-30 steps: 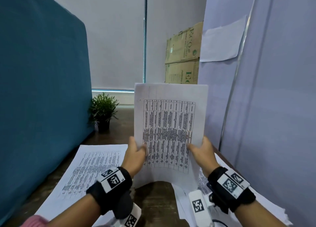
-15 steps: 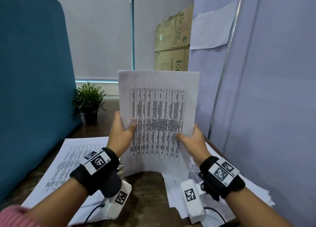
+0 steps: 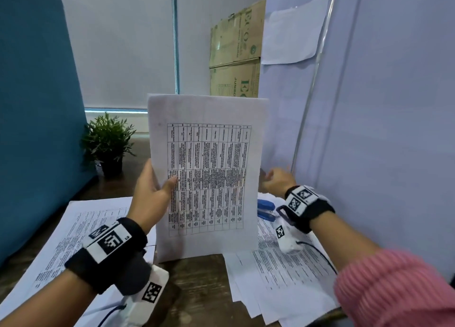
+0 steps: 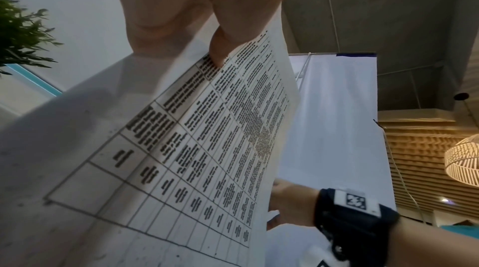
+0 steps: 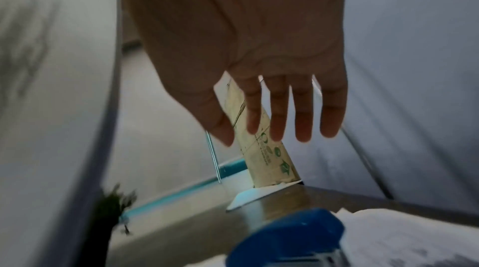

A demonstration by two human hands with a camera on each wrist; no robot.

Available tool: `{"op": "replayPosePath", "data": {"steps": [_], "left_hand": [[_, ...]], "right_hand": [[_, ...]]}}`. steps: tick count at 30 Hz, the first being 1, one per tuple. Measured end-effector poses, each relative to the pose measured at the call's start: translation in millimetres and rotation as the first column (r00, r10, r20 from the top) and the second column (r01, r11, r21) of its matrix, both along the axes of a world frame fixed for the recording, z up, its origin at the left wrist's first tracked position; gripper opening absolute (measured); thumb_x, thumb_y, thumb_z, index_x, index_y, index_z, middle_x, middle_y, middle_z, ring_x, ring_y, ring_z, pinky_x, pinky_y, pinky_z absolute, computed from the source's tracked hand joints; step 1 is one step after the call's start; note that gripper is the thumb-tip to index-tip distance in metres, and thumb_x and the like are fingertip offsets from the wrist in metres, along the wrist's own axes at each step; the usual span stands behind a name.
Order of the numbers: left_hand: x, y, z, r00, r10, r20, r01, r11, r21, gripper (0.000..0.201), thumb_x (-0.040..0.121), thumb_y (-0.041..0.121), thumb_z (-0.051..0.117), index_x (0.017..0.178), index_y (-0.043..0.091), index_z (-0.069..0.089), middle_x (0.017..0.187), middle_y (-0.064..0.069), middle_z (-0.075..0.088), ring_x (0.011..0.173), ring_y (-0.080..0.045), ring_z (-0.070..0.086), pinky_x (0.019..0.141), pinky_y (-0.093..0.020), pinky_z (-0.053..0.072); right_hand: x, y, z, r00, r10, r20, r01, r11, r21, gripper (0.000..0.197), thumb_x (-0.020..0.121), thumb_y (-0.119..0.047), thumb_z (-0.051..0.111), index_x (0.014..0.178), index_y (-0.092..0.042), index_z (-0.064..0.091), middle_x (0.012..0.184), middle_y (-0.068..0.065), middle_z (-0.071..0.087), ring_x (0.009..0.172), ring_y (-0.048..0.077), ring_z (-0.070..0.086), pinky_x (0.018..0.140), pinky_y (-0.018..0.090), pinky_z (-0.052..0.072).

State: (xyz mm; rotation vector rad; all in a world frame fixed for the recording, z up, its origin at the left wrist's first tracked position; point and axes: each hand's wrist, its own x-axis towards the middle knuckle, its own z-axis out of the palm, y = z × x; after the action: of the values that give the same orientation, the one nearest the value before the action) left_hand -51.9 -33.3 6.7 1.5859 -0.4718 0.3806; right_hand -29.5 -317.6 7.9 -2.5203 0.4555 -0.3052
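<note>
Two piles of printouts lie on our worktop. The left pile lies flat and out of the way, in front of the potted plant that stands farther back by the teal partition.

Our left hand pinches the sheaf of printed pages at its left edge, thumb across the front and fingers behind. This stands the pages upright with the table facing us and the lower edge down at the worktop, probably to square them. Whether that edge truly rests there we cannot tell.

Just right of the sheaf, the blue stapler sits by the right pile, within easy reach. Our right hand hovers above it, fingers straight and spread, gripping nothing. It is close to the sheaf's right edge, but we cannot say whether it touches. We judge it is going for the stapler, which is why one hand alone steadies the pages.
</note>
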Motion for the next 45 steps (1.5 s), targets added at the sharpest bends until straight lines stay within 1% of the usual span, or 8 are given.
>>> {"op": "replayPosePath", "data": {"steps": [7, 11, 14, 20, 26, 35, 40, 45], "left_hand": [[1, 2, -2, 0.999, -0.054, -0.001, 0.054, 0.998, -0.034, 0.038, 0.089, -0.002, 0.053, 0.120, 0.020, 0.047, 0.112, 0.011, 0.062, 0.107, -0.002, 0.058, 0.087, -0.025, 0.048], [2, 2, -4, 0.997, -0.081, 0.014, 0.082, 0.996, -0.039, 0.038, 0.089, -0.004, 0.052, 0.117, 0.022, 0.047, 0.108, 0.016, 0.062, 0.097, 0.009, 0.061, 0.074, -0.008, 0.050], [3, 3, -6, 0.996, -0.093, 0.012, 0.093, 0.995, -0.046, 0.038, 0.090, -0.004, 0.052, 0.119, 0.020, 0.047, 0.108, 0.016, 0.062, 0.097, 0.010, 0.061, 0.073, -0.006, 0.049], [2, 3, -5, 0.993, -0.115, -0.007, 0.115, 0.991, -0.067, 0.039, 0.090, -0.004, 0.050, 0.116, 0.025, 0.048, 0.108, 0.015, 0.063, 0.096, 0.007, 0.062, 0.070, -0.008, 0.051], [1, 4, -3, 0.993, -0.115, -0.007, 0.114, 0.991, -0.067, 0.039, 0.091, -0.003, 0.051, 0.112, 0.030, 0.049, 0.110, 0.013, 0.064, 0.100, 0.002, 0.062, 0.075, -0.013, 0.053], [-2, 6, -1, 0.993, -0.119, 0.008, 0.119, 0.989, -0.082, 0.038, 0.090, -0.005, 0.051, 0.111, 0.028, 0.047, 0.105, 0.015, 0.062, 0.094, 0.006, 0.061, 0.071, -0.007, 0.050], [-3, 6, -1, 0.992, -0.128, 0.016, 0.129, 0.987, -0.092, 0.038, 0.090, -0.005, 0.051, 0.114, 0.023, 0.048, 0.107, 0.011, 0.062, 0.099, 0.000, 0.060, 0.074, -0.008, 0.051], [-8, 8, -2, 0.987, -0.157, 0.020, 0.158, 0.982, -0.102, 0.040, 0.090, -0.006, 0.050, 0.107, 0.030, 0.049, 0.110, 0.008, 0.063, 0.100, -0.001, 0.061, 0.075, -0.010, 0.051]], "right_hand": [[79, -16, -74, 0.947, 0.119, -0.299, -0.192, 0.955, -0.226, 0.024, 0.072, -0.048, 0.052, 0.085, -0.030, 0.063, 0.084, -0.001, 0.070, 0.074, 0.023, 0.065, 0.075, 0.041, 0.056], [157, -71, -160, 0.929, -0.008, -0.370, -0.140, 0.918, -0.371, 0.087, 0.054, -0.066, 0.052, 0.135, -0.051, 0.022, 0.140, -0.001, 0.050, 0.125, 0.026, 0.050, 0.096, 0.052, 0.042], [213, -104, -193, 0.950, 0.108, -0.294, -0.188, 0.947, -0.262, 0.082, 0.056, -0.069, 0.054, 0.130, -0.062, 0.019, 0.144, -0.005, 0.046, 0.125, 0.024, 0.048, 0.094, 0.054, 0.044], [69, -5, -58, 0.965, 0.184, -0.189, -0.187, 0.982, -0.002, 0.023, 0.084, -0.043, 0.056, 0.068, -0.029, 0.048, 0.069, -0.004, 0.055, 0.060, 0.014, 0.049, 0.064, 0.031, 0.050], [25, -2, 28, 0.955, 0.048, 0.292, -0.124, 0.961, 0.246, 0.024, 0.089, -0.014, 0.058, 0.067, -0.012, 0.051, 0.077, 0.013, 0.059, 0.069, 0.022, 0.057, 0.064, 0.025, 0.044], [-60, 46, 172, 0.328, -0.188, 0.926, -0.568, 0.744, 0.352, 0.012, 0.088, -0.034, 0.060, 0.085, -0.028, 0.050, 0.076, -0.006, 0.056, 0.075, 0.022, 0.059, 0.079, 0.043, 0.055], [-54, 90, 178, 0.316, -0.045, 0.948, -0.606, 0.759, 0.238, 0.022, 0.080, -0.047, 0.060, 0.083, -0.028, 0.051, 0.078, -0.001, 0.056, 0.078, 0.028, 0.057, 0.084, 0.057, 0.051], [-40, 123, 164, 0.372, 0.080, 0.925, -0.595, 0.785, 0.171, 0.018, 0.092, -0.030, 0.058, 0.079, -0.022, 0.047, 0.062, -0.012, 0.050, 0.051, -0.001, 0.055, 0.062, 0.026, 0.051]]}}
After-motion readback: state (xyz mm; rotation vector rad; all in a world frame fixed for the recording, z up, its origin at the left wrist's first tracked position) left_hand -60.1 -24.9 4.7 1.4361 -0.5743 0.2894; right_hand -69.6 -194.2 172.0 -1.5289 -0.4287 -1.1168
